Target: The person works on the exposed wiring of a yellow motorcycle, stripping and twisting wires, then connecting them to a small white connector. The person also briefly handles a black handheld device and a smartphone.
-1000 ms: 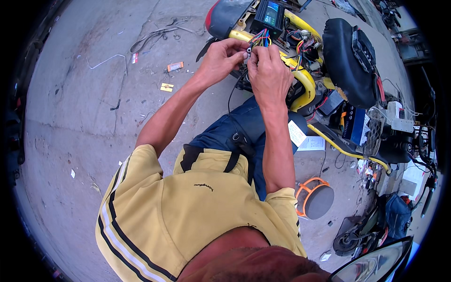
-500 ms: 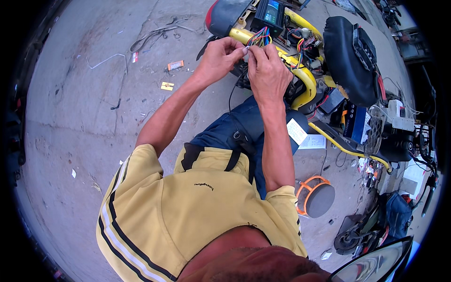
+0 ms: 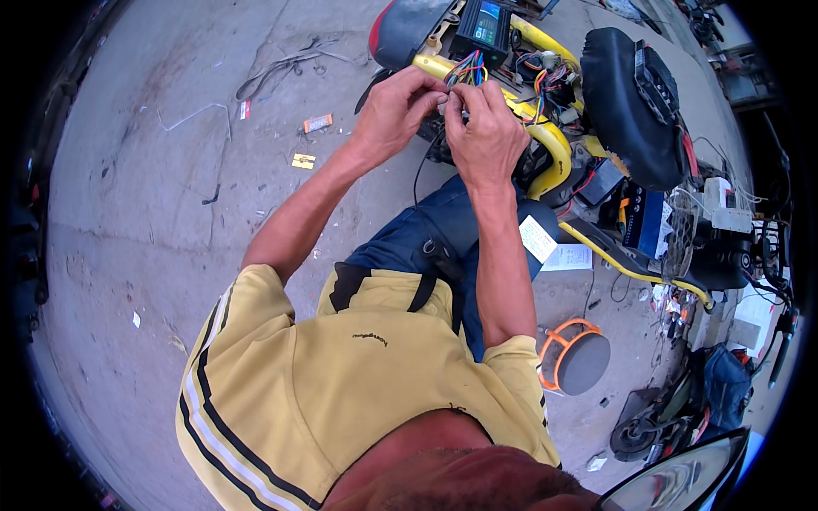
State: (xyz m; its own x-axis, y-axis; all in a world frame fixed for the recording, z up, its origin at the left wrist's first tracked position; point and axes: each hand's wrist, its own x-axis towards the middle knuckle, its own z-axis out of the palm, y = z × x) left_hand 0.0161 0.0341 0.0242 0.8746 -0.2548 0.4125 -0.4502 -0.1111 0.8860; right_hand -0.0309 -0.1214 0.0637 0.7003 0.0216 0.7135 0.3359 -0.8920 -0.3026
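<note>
My left hand (image 3: 396, 111) and my right hand (image 3: 487, 128) meet fingertip to fingertip over the yellow frame tube (image 3: 554, 153) of a partly stripped scooter. Both are closed in a pinch at the ends of a bundle of coloured wires (image 3: 468, 68). They seem to hold a thin wire between them, its tip mostly covered by my fingers. The bundle comes from a black finned box (image 3: 484, 30) just beyond my hands. A thin black cable (image 3: 418, 175) hangs below them toward my lap.
A black scooter seat (image 3: 626, 111) lies to the right, near loose wiring (image 3: 554, 81). An orange-legged stool (image 3: 582, 362) stands at lower right. White paper sheets (image 3: 538, 238) lie by my knee. On the left floor are a strap (image 3: 290, 66), a bent wire (image 3: 196, 106) and small packets (image 3: 318, 123).
My fingertips have shifted slightly, and the small pale bit that showed between them is now mostly covered. Both hands stay at the wire bundle.
</note>
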